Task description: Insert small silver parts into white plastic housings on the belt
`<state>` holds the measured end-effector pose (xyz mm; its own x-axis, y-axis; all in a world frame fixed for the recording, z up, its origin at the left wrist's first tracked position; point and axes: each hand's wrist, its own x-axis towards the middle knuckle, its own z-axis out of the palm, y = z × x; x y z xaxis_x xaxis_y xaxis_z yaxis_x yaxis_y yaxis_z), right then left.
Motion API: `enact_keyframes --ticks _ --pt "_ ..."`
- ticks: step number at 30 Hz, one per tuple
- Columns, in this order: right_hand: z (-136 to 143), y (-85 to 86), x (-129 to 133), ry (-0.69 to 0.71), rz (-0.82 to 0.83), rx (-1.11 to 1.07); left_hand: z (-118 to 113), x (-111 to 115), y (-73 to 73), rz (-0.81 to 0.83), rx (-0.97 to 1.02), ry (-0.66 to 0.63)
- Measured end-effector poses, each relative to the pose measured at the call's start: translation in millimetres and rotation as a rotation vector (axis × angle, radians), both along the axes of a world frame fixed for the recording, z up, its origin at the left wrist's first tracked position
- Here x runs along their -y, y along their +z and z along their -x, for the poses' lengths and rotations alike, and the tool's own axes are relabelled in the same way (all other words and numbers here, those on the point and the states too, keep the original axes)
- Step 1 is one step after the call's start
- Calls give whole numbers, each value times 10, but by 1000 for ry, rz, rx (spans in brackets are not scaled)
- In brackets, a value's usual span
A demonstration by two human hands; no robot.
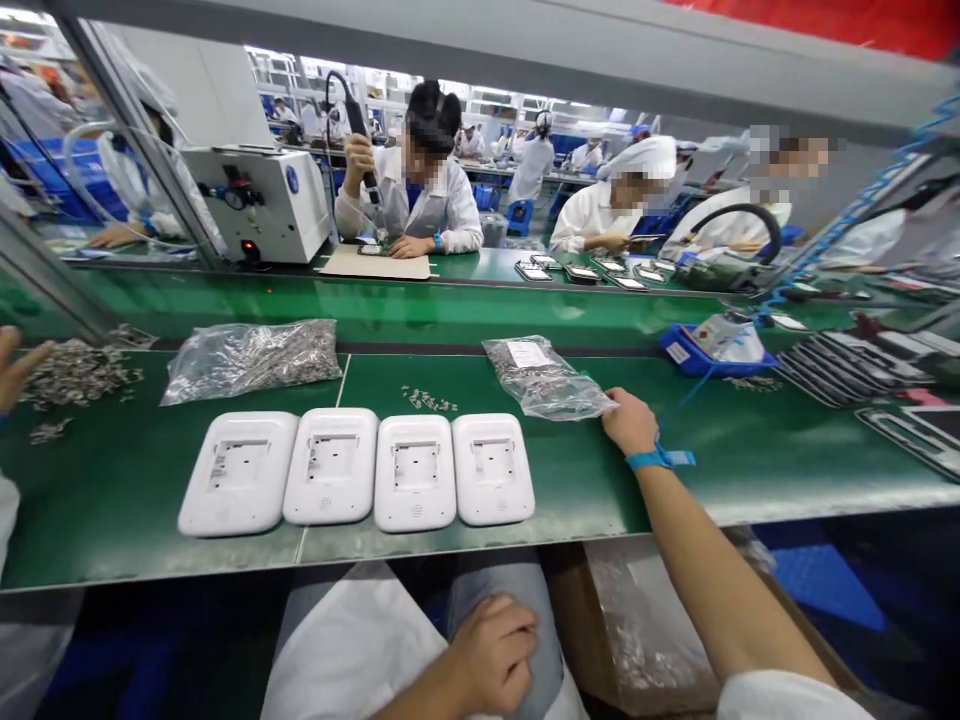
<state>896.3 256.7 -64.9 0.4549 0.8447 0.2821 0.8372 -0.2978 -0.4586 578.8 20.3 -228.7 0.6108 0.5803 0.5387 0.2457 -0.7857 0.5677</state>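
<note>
My right hand [630,422], with a blue wrist strap, is closed on the open end of a clear plastic bag [536,375] of small metal parts with a white label. My left hand [496,650] rests on my lap below the bench edge, its fingers curled; what it holds, if anything, is hidden. Several white plastic housings stand in a row on the green bench, the rightmost housing [493,470] nearest the bag. A few small metal parts [429,400] lie behind the row, left of the bag.
A larger bag of metal parts [255,358] lies behind the left housings. Far left are a metal parts pile [79,375] and another person's hand [16,365]. A blue tray [716,350] and stacked dark frames [840,365] sit right. Below is an open carton [592,630].
</note>
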Motion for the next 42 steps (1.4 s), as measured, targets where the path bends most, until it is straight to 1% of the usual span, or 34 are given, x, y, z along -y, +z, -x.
enact_keyframes --ticks 3,5,7,9,10,12,13,14,15,16,17,19,20,21,22,24,25,27,29,31,34,37,42 --pt "-57 17 49 -133 -163 -57 8 2 -12 0 -43 4" --pt "-94 108 56 -248 -348 -89 9 -7 -18 0 -49 -9" --pt "-91 240 8 -323 -550 -106 -6 -25 -15 -15 -52 -36" --pt "-18 365 -104 -322 -709 -117 -25 -40 17 -38 -59 -77" --pt "46 407 -177 -292 -776 -120 -27 -40 54 -49 -65 -93" --pt "207 431 -325 -203 -929 -104 9 -23 191 -88 -65 -77" --pt "289 413 -387 -167 -1009 -83 55 -10 299 -129 -36 -27" --pt "362 378 -433 -145 -1079 -50 120 -1 439 -186 5 58" --pt "418 334 -461 -135 -1132 -6 203 -5 608 -252 59 182" --pt "453 287 -471 -140 -1160 41 296 -28 803 -328 132 339" --pt "467 242 -464 -150 -1159 80 388 -79 1016 -379 137 506" --pt "445 180 -415 -140 -1142 120 532 -270 1447 -363 7 881" --pt "423 168 -382 -122 -1140 115 569 -401 1638 -337 -85 1017" --pt "403 169 -348 -110 -1144 91 578 -545 1798 -295 -199 1084" --pt "389 181 -318 -101 -1149 61 563 -688 1925 -235 -311 1107" --pt "391 227 -272 -98 -1158 15 485 -939 2086 -92 -508 1130" --pt "403 252 -257 -103 -1153 -3 436 -1035 2130 -19 -576 1142" --pt "434 294 -240 -105 -1123 -26 352 -1167 2178 117 -643 1195" --pt "453 314 -236 -109 -1094 -42 310 -1229 2195 223 -642 1248" --pt "451 314 -239 -97 -1093 -53 309 -1243 2197 283 -632 1261" --pt "425 287 -253 -56 -1128 -76 351 -1209 2188 297 -638 1251" --pt "413 258 -268 -49 -1121 -100 431 -1136 2180 290 -648 1267" --pt "458 274 -250 -70 -1108 -108 660 -1008 2202 271 -663 1296"
